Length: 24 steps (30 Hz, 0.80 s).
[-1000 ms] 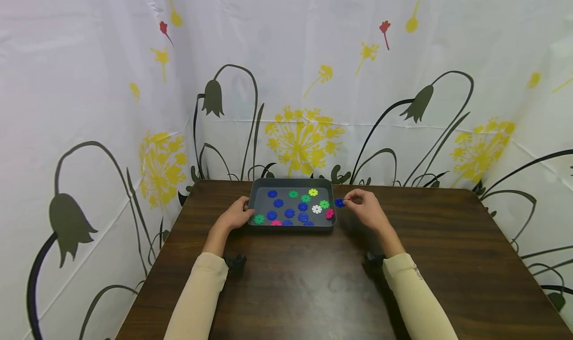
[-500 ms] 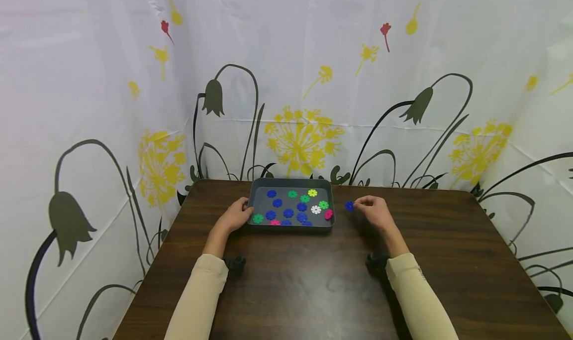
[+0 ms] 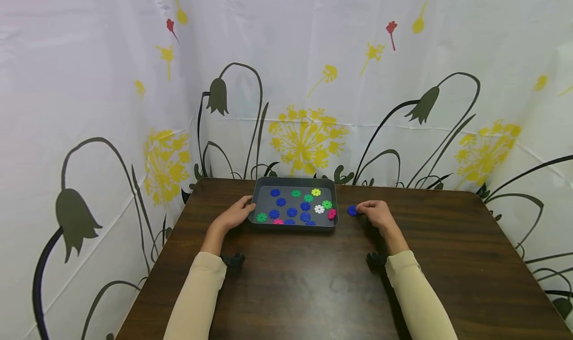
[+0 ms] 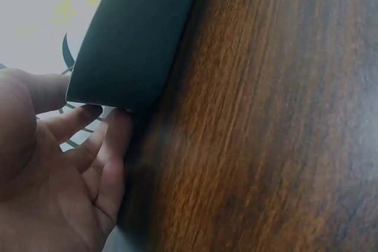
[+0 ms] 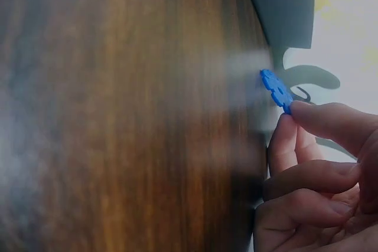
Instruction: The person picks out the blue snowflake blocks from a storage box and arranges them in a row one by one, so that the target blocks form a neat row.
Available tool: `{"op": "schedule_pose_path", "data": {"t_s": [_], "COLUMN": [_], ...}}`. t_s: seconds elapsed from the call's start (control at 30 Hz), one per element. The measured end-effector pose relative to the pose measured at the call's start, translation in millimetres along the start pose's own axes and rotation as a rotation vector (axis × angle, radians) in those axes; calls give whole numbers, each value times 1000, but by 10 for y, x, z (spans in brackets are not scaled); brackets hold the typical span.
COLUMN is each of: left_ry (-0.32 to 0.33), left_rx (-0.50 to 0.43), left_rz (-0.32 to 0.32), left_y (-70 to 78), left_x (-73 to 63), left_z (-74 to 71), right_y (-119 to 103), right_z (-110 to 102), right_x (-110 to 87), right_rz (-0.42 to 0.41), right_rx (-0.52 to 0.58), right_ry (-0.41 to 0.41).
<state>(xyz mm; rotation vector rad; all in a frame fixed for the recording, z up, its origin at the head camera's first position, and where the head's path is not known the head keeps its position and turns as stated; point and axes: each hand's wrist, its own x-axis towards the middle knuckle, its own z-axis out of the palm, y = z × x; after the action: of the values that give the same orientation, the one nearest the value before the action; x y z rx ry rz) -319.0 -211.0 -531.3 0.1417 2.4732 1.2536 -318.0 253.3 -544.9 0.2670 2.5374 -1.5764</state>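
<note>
A dark grey tray [image 3: 295,228] lies near the table's far edge, with several flower-shaped discs in it: blue, green, pink, one yellow and one white disc [image 3: 319,209]. My left hand [image 3: 234,214] grips the tray's left end, thumb over the rim and fingers against the outer wall, as the left wrist view shows. To the right of the tray, my right hand [image 3: 377,213] pinches a blue flower-shaped disc [image 5: 276,90] by its edge between thumb and index finger. That disc is tilted in the right wrist view, close to the tabletop; whether it touches the wood I cannot tell.
The brown wooden table [image 3: 309,280] stretches out in front of the tray and to both sides. Behind it hangs a white curtain [image 3: 304,56] printed with flowers. Black wrist straps with cameras [image 3: 376,261] sit on both wrists.
The right hand has carried the blue disc rightward away from the tray's right side, then slightly down toward the table. The left hand keeps its hold on the tray.
</note>
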Motion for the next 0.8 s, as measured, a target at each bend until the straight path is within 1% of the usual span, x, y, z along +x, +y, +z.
{"op": "schedule_pose_path", "data": {"t_s": [0.33,0.43,0.53,0.6,0.67,0.73,0.8], "left_ry": [6,-5,-7,-4,4,5,10], "left_rx": [-5,-4,-5,-16,-19,-21,-3], "left_rz": [2,12,18,21,17,14,9], "left_y": [12,8,22,35,54,67,67], "left_x": [3,3,-7,-6,-18,-36,-52], "left_z": [7,17,26,34,37,36,34], "right_y": [-1,-6,-52,-108,-178,-255,-328], "right_z": [1,17,50,86,131,189,253], "right_x": [-34,-60,-89,-108,-131,-162,-200], "right_rz": [-10,-74,-187,-246,-280,-290,-302], "right_rx": [10,-19,-81,-118,-133,-128,-117], "right_ry": [16,25,35,47,54,56,45]}}
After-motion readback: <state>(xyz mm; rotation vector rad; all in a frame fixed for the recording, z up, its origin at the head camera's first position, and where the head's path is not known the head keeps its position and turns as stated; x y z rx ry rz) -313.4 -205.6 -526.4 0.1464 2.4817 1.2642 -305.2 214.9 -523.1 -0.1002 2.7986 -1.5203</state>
